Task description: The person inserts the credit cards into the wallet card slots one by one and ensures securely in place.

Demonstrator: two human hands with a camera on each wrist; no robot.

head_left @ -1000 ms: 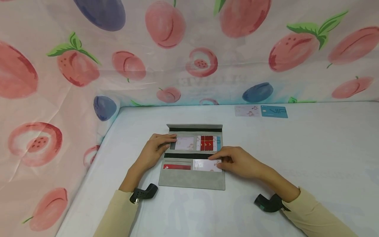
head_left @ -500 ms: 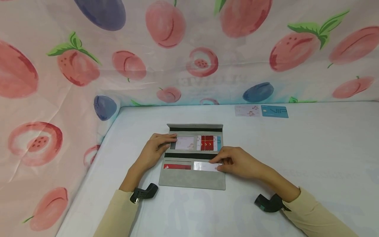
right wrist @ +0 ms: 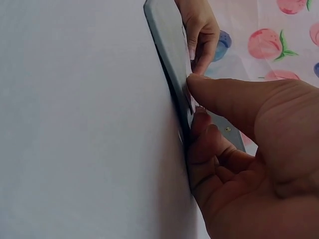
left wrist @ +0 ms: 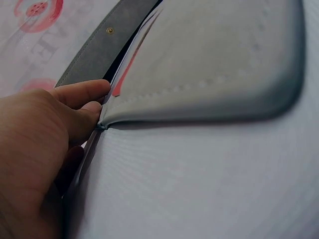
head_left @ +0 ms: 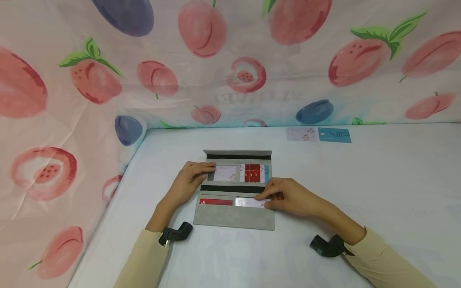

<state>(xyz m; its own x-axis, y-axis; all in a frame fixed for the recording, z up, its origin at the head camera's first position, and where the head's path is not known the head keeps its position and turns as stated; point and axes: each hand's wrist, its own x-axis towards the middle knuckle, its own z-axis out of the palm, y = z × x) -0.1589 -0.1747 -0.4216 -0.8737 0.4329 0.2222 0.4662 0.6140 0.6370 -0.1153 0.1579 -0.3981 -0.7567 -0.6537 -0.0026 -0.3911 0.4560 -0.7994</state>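
A grey wallet (head_left: 234,218) lies unfolded on the white table. My left hand (head_left: 186,182) grips its left edge near the fold, with thumb and fingers at that edge in the left wrist view (left wrist: 45,134). My right hand (head_left: 288,196) pinches a white card (head_left: 246,202) at its right end, between thumb and fingers. That card sits in the lower right pocket with only its upper strip showing. Left of it, a red card (head_left: 216,202) peeks from another pocket. The upper half holds a pale card (head_left: 225,173) and a red-and-white card (head_left: 252,173).
At the table's back edge lie a pale pink card (head_left: 301,134) and a blue VIP card (head_left: 335,135), side by side. A fruit-print cloth (head_left: 273,100) hangs behind and to the left. The wallet's flap with a brass snap (left wrist: 110,31) points away.
The white card under my right hand has slid a little further down into its pocket, and my right fingers have shifted slightly with it. My left hand stays in place on the wallet.
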